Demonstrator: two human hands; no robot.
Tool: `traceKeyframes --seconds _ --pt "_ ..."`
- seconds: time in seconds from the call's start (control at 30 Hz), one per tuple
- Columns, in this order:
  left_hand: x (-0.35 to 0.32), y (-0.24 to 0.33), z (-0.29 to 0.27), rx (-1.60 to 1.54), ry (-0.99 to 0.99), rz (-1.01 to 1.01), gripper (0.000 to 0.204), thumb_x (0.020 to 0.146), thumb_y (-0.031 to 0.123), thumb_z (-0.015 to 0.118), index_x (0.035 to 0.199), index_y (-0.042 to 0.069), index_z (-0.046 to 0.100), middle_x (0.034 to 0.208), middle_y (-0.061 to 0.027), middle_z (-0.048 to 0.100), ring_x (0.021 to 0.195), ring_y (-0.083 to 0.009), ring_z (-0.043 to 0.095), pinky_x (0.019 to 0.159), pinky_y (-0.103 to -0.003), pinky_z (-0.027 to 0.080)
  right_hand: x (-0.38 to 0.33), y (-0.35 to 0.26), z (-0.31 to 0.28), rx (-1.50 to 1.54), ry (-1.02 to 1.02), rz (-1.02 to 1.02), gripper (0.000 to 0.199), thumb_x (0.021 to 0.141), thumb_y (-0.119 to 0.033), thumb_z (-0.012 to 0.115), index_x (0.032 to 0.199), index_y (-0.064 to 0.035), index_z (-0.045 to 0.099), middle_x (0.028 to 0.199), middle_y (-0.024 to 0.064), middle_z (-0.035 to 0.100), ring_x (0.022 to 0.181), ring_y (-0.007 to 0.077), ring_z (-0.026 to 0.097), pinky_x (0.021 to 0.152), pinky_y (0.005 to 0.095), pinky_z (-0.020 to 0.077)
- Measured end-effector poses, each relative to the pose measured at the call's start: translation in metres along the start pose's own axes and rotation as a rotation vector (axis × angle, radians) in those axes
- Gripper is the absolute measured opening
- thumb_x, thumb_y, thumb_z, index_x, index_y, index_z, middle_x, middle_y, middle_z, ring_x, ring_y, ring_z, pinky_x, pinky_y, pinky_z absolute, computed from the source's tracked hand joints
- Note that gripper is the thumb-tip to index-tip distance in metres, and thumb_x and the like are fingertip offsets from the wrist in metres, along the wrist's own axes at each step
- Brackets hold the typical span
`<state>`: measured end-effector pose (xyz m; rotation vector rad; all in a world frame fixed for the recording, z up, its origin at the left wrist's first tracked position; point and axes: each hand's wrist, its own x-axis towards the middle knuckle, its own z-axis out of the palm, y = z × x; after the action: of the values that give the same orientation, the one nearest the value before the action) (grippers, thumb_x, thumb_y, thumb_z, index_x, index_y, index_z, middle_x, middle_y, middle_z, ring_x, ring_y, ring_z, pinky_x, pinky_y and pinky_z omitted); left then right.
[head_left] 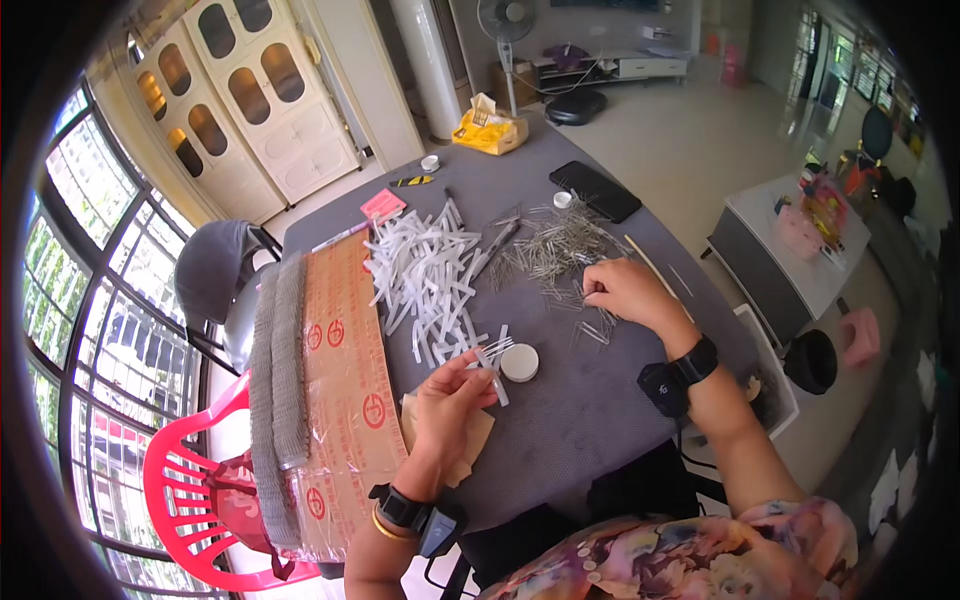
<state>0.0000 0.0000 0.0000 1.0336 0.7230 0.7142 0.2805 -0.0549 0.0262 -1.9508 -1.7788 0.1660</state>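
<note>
My left hand [448, 402] pinches a short white plastic strip [500, 390] between thumb and fingers. Just beyond its fingertips, several thin white pieces [499, 346] rest beside a round white lid [520, 363]. A big heap of white plastic strips [420, 265] spreads across the table beyond that hand. My right hand [632, 292] reaches down to the near right edge of a pile of thin metal pins [560, 246], its fingertips pressed together. Whatever those fingertips hold is too small to make out. Some loose pins [597, 328] lie just left of that hand.
Along the table's left side lies a brown printed cardboard piece [345, 400] with grey knitted fabric [275, 400]. A black phone-like slab [595, 190], a yellow bag [490, 130] and a pink card [384, 204] sit farther back. A red plastic chair [185, 480] stands at left.
</note>
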Motion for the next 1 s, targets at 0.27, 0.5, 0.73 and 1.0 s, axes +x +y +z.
traceKeyframes --seconds 0.27,0.5,0.73,1.0 --pt "-0.004 -0.001 0.002 -0.026 0.033 0.02 0.028 0.079 0.0 0.058 0.107 0.004 0.054 0.081 -0.0046 0.061 0.069 -0.0099 0.058 0.061 -0.02 0.048 -0.008 -0.013 0.003 -0.078 0.07 -0.267 0.005 0.07 -0.01 0.056 0.07 -0.0069 0.059 0.072 0.0084 0.056 0.072 0.0269 0.056 0.064 0.0364 0.0455" --pt "-0.008 0.003 0.001 -0.049 0.091 -0.023 0.033 0.08 -0.001 0.054 0.112 0.003 0.049 0.087 -0.0052 0.059 0.074 -0.0098 0.056 0.061 -0.018 0.045 0.002 -0.023 0.026 0.111 0.064 -0.352 0.011 0.072 -0.018 0.061 0.071 -0.0072 0.061 0.07 0.011 0.059 0.068 0.0283 0.058 0.063 0.0371 0.0469" --pt "0.002 0.004 0.003 -0.083 0.027 -0.039 0.031 0.081 0.002 0.055 0.112 0.003 0.05 0.088 -0.0061 0.06 0.074 -0.0105 0.058 0.065 -0.02 0.048 -0.008 -0.068 0.019 0.666 0.074 -0.155 0.01 0.07 -0.009 0.067 0.074 -0.0017 0.061 0.064 0.006 0.057 0.057 0.0192 0.055 0.054 0.0278 0.0439" --pt "-0.002 0.004 -0.002 -0.167 0.004 -0.046 0.033 0.081 0.001 0.056 0.113 0.003 0.05 0.088 -0.0085 0.062 0.073 -0.011 0.06 0.067 -0.021 0.05 -0.009 -0.072 0.044 0.361 0.098 -0.519 0.008 0.07 -0.01 0.066 0.073 -0.0039 0.06 0.071 0.0044 0.055 0.068 0.0217 0.052 0.062 0.0305 0.0433"
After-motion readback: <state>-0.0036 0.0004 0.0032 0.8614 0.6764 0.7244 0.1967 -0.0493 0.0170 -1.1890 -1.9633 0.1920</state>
